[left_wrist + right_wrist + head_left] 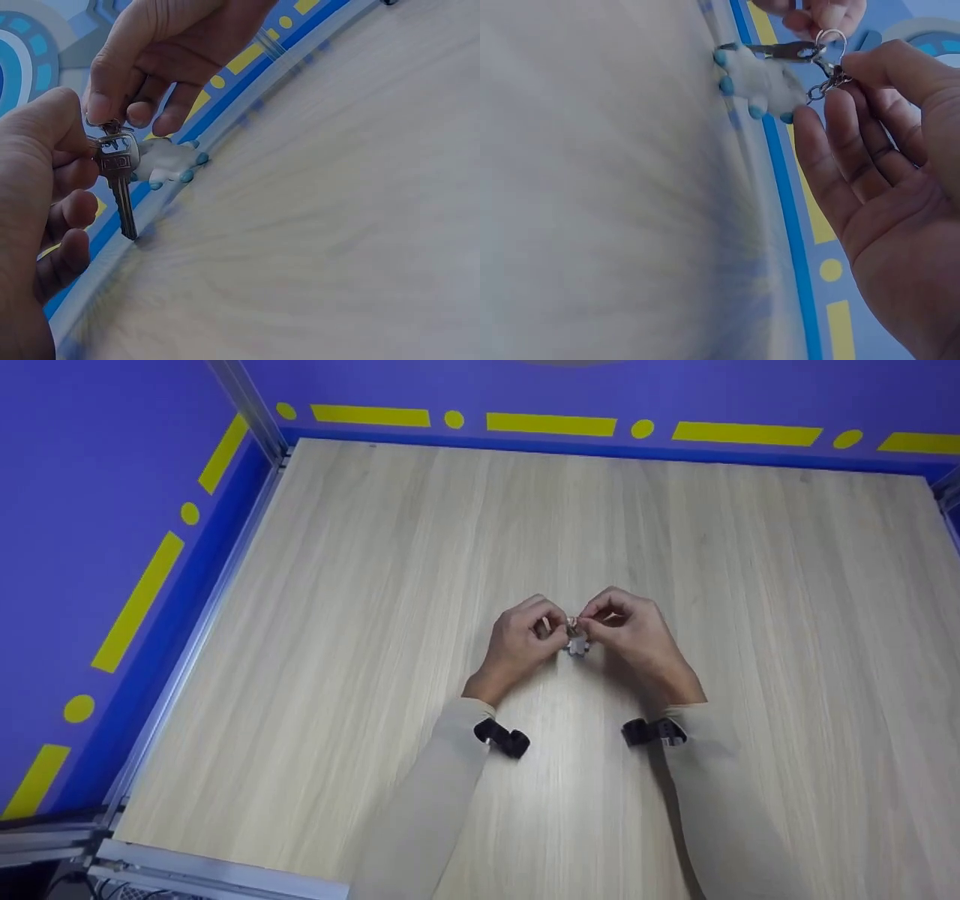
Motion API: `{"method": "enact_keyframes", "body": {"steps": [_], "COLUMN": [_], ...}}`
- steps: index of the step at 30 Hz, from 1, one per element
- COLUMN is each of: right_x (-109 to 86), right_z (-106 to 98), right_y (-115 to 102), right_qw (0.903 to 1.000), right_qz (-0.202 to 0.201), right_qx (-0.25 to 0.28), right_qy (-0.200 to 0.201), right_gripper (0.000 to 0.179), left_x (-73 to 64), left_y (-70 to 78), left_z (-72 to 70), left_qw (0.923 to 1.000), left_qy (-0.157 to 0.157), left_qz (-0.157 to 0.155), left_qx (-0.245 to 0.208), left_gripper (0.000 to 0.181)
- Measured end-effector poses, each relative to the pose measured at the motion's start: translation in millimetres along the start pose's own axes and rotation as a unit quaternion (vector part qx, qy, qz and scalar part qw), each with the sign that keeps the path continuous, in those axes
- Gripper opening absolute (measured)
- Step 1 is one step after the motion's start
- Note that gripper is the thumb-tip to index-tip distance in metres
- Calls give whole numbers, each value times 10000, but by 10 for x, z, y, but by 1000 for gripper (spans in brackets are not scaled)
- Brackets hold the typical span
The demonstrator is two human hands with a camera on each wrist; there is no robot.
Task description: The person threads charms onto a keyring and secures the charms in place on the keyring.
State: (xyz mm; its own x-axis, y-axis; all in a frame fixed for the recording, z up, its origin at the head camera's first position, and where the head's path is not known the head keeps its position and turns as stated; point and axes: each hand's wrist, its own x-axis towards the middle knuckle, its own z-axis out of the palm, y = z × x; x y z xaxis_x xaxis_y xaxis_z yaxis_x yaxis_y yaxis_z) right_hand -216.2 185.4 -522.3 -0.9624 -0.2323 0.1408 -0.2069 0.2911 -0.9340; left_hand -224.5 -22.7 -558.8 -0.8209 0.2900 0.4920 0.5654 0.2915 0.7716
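Both hands meet over the middle of the table in the head view. My left hand (523,639) pinches a thin metal key ring (832,34) between thumb and forefinger. A silver key (120,184) hangs from the ring, blade down in the left wrist view. My right hand (634,628) pinches a small metal clasp (831,69), with the ring close against its fingertips. A short chain (819,92) joins the clasp to a white charm (761,79) with blue tips, which dangles beside the key. Fingertips partly hide the clasp, so I cannot tell whether it is hooked on the ring.
A wood-grain table (360,645) spreads under the hands. Blue walls (97,472) with yellow marks stand behind it and on the left, and a metal rail (217,585) runs along its left edge. Each sleeve carries a black wrist camera (502,737).
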Motion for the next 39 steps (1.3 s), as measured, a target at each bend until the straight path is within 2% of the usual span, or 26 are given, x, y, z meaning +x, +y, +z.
{"method": "enact_keyframes", "body": {"steps": [4, 11, 18, 39], "right_x": [-14, -28, -28, -26], "right_z": [-39, -57, -62, -50], "right_y": [-12, -21, -23, -33], "right_qw": [9997, 9994, 9990, 9993], "right_qz": [65, 304, 404, 247], "right_qx": [-210, -153, -173, -226], "right_qy": [-49, -73, -110, -161], "right_gripper": [7, 5, 5, 5], "left_x": [4, 13, 17, 10], "left_y": [10, 39, 57, 84], "left_z": [23, 63, 69, 66], "left_qw": [9997, 9979, 9970, 9943], "left_qy": [109, 93, 112, 22], "left_qz": [123, 284, 370, 456], "left_qx": [201, 568, 676, 963], "left_gripper": [8, 7, 8, 7]}}
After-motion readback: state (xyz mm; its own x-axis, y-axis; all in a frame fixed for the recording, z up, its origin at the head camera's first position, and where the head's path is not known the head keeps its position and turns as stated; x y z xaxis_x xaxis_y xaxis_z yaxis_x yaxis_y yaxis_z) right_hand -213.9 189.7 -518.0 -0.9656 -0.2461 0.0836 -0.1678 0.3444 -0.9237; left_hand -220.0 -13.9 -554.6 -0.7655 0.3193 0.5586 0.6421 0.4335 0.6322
